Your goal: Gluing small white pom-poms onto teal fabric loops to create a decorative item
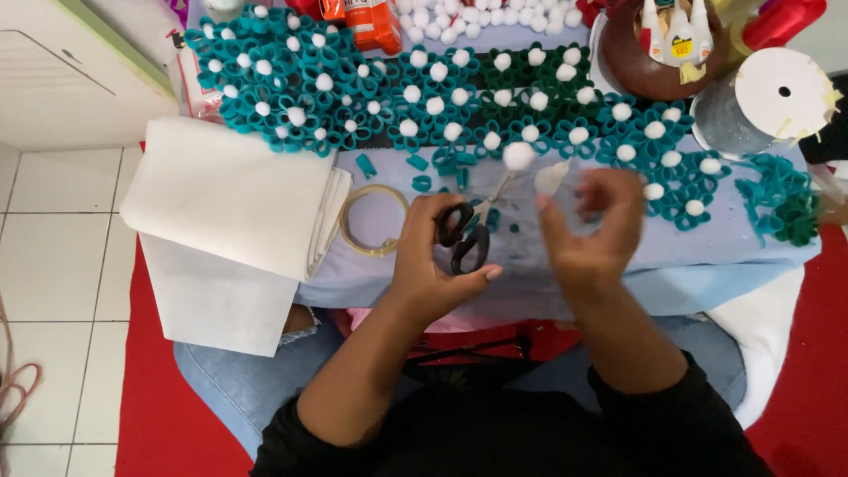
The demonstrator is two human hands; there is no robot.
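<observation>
Bright, even illumination across the whole view; no single source identifiable. Soft, faint shadows only, under the folded white cloth (231, 196) and beneath both forearms. No hard glare; mild sheen on the white floor tiles (53, 256) at left. Slight motion blur on the right hand (594, 231) and the white pompom (550, 177) at its fingertips. Left hand (433, 256) and black-handled scissors (465, 235) reasonably sharp. Wide-angle bending toward the frame edges. Moderate overall softness and compression.

Single head view, looking steeply down from above the person's lap at the low table (565, 265). Close range. Tiled floor (62, 256) at left edge.
</observation>
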